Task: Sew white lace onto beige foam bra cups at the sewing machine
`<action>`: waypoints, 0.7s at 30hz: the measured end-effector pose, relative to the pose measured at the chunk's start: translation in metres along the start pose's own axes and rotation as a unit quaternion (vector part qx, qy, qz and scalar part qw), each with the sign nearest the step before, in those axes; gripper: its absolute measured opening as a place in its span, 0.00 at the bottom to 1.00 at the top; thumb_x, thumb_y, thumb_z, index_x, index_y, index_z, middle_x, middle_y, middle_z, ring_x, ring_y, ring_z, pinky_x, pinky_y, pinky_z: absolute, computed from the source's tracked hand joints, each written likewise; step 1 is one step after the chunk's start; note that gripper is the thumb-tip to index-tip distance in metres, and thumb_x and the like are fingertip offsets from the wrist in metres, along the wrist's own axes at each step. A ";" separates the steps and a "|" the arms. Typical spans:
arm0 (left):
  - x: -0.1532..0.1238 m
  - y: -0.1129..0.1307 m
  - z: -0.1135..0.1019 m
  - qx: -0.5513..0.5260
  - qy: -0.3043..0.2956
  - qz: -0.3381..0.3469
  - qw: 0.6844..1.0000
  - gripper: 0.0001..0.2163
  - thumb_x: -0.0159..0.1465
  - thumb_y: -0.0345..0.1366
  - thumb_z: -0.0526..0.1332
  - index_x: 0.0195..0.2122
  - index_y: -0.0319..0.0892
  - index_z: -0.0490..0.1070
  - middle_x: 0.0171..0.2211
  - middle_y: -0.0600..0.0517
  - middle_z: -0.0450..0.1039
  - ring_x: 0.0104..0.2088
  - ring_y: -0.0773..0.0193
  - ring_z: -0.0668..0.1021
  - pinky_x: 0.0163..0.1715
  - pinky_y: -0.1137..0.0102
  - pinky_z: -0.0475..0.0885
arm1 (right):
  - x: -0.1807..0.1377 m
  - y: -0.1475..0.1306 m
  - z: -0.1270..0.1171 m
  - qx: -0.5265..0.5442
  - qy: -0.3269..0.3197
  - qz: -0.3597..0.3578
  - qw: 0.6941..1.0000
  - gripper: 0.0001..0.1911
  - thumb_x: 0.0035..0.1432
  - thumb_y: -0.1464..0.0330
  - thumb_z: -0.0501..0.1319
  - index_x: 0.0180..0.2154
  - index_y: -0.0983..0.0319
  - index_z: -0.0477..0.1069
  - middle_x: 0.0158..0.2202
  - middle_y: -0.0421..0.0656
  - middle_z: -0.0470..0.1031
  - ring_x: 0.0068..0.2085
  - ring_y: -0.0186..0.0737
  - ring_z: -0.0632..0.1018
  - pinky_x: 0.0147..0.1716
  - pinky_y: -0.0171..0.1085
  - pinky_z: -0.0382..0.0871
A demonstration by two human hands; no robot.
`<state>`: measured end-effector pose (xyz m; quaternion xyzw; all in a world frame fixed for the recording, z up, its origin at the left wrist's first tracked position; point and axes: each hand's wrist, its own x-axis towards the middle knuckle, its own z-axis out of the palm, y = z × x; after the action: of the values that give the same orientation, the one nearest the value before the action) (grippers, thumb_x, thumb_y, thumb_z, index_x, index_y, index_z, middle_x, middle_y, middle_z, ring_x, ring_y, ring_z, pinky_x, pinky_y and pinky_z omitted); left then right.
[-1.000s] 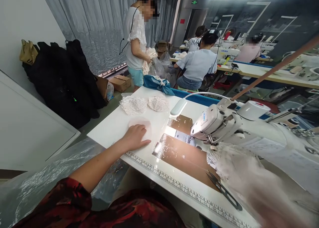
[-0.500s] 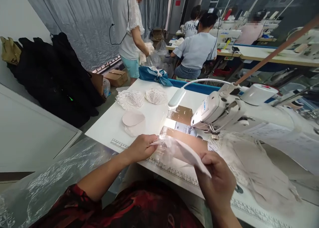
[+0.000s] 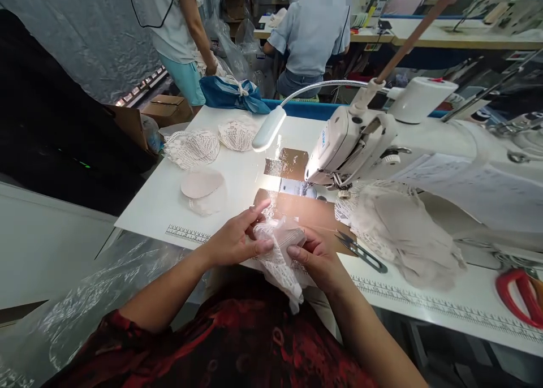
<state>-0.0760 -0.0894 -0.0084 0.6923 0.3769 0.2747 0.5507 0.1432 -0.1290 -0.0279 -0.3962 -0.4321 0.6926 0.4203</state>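
Both hands hold a pale lace piece [image 3: 282, 263] with a smooth lining, low over the table's front edge. My left hand [image 3: 240, 238] pinches its left side between thumb and fingers, the forefinger stretched out. On the right side, my right hand [image 3: 316, 258] grips the lining with its thumb on top; some of its fingers are hidden behind the fabric. Beyond the hands stands a white sewing machine [image 3: 339, 145], its lamp [image 3: 269, 129] lighting the needle area. Thread snips [image 3: 362, 252] lie to the right of my right hand.
Two lace cups [image 3: 193, 149] and a smooth pale cup piece [image 3: 203, 187] lie on the white table [image 3: 144, 207] at left. Pale fabric pieces [image 3: 407, 229] are heaped at right, near red-handled scissors [image 3: 520, 297]. Co-workers [image 3: 305, 37] are beyond the table.
My hands have come closer together, and the piece now hangs folded with its lace side showing. The view has tilted down and shifted right, bringing the snips and red handles into sight.
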 end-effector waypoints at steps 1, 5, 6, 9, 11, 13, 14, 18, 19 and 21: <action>0.000 0.000 -0.002 0.016 -0.010 0.012 1.000 0.36 0.61 0.44 0.64 0.67 0.48 0.50 0.58 0.45 0.64 0.56 0.52 0.70 0.55 0.59 0.67 | 0.000 -0.001 0.000 -0.004 0.000 0.001 1.000 0.14 0.50 0.58 0.68 0.33 0.60 0.71 0.28 0.38 0.72 0.30 0.36 0.72 0.31 0.36 0.68; -0.002 -0.001 -0.011 -0.037 -0.112 0.045 0.992 0.39 0.58 0.41 0.66 0.67 0.47 0.49 0.62 0.43 0.60 0.60 0.48 0.67 0.56 0.59 0.67 | -0.001 -0.004 0.000 0.003 0.043 -0.012 0.999 0.19 0.51 0.59 0.67 0.44 0.58 0.70 0.31 0.39 0.74 0.31 0.37 0.74 0.32 0.36 0.70; -0.002 -0.001 -0.012 -0.034 -0.118 0.045 0.991 0.38 0.58 0.40 0.65 0.67 0.47 0.49 0.63 0.43 0.59 0.59 0.48 0.68 0.54 0.60 0.69 | -0.001 -0.004 -0.001 0.006 0.062 -0.019 0.998 0.23 0.51 0.59 0.67 0.48 0.57 0.68 0.32 0.39 0.75 0.31 0.37 0.75 0.33 0.36 0.70; -0.001 -0.001 -0.012 0.020 -0.077 0.071 0.994 0.28 0.61 0.36 0.61 0.64 0.46 0.58 0.62 0.43 0.60 0.59 0.50 0.68 0.53 0.61 0.69 | -0.001 -0.003 -0.003 0.001 0.113 -0.041 0.993 0.33 0.53 0.60 0.66 0.59 0.55 0.59 0.30 0.37 0.74 0.31 0.36 0.75 0.34 0.37 0.70; 0.002 0.001 -0.010 0.043 -0.045 0.109 0.992 0.19 0.64 0.37 0.59 0.57 0.43 0.68 0.58 0.43 0.65 0.58 0.51 0.68 0.55 0.60 0.67 | -0.001 -0.002 -0.004 -0.027 0.134 -0.062 0.989 0.34 0.54 0.61 0.65 0.61 0.54 0.59 0.28 0.36 0.73 0.30 0.35 0.74 0.33 0.37 0.70; 0.006 0.005 -0.008 0.049 -0.041 0.132 0.989 0.14 0.64 0.41 0.58 0.47 0.41 0.74 0.54 0.42 0.68 0.56 0.51 0.70 0.57 0.58 0.65 | -0.001 -0.002 -0.004 -0.080 0.148 -0.094 0.981 0.28 0.55 0.62 0.65 0.58 0.53 0.66 0.31 0.37 0.75 0.33 0.35 0.75 0.35 0.37 0.71; 0.007 0.007 -0.008 0.049 -0.044 0.131 0.989 0.14 0.64 0.44 0.58 0.43 0.41 0.76 0.53 0.42 0.68 0.55 0.51 0.70 0.57 0.57 0.64 | -0.001 -0.003 -0.004 -0.115 0.148 -0.111 0.976 0.24 0.55 0.62 0.65 0.54 0.53 0.70 0.34 0.38 0.76 0.35 0.36 0.76 0.37 0.37 0.71; 0.013 0.014 -0.005 0.049 -0.055 0.105 0.992 0.17 0.65 0.47 0.56 0.34 0.38 0.76 0.52 0.42 0.69 0.54 0.51 0.71 0.56 0.59 0.63 | 0.000 -0.007 -0.002 -0.219 0.118 -0.141 0.958 0.09 0.57 0.63 0.63 0.38 0.56 0.79 0.37 0.42 0.80 0.38 0.41 0.78 0.40 0.41 0.72; 0.014 0.014 -0.004 0.053 -0.054 0.100 0.992 0.17 0.66 0.47 0.56 0.33 0.38 0.75 0.51 0.42 0.69 0.53 0.52 0.71 0.55 0.61 0.64 | 0.000 -0.008 -0.002 -0.227 0.114 -0.141 0.957 0.09 0.57 0.62 0.62 0.37 0.57 0.79 0.36 0.42 0.80 0.37 0.41 0.78 0.39 0.41 0.72; 0.016 0.013 0.000 0.052 -0.047 0.086 0.994 0.18 0.67 0.47 0.54 0.32 0.37 0.72 0.44 0.44 0.71 0.45 0.57 0.73 0.48 0.65 0.68 | 0.000 -0.009 -0.002 -0.232 0.116 -0.137 0.956 0.10 0.58 0.61 0.61 0.37 0.57 0.79 0.36 0.42 0.80 0.37 0.41 0.78 0.39 0.40 0.73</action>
<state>-0.0643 -0.0779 0.0038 0.7621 0.3035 0.2676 0.5054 0.1473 -0.1259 -0.0206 -0.4979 -0.5793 0.4583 0.4544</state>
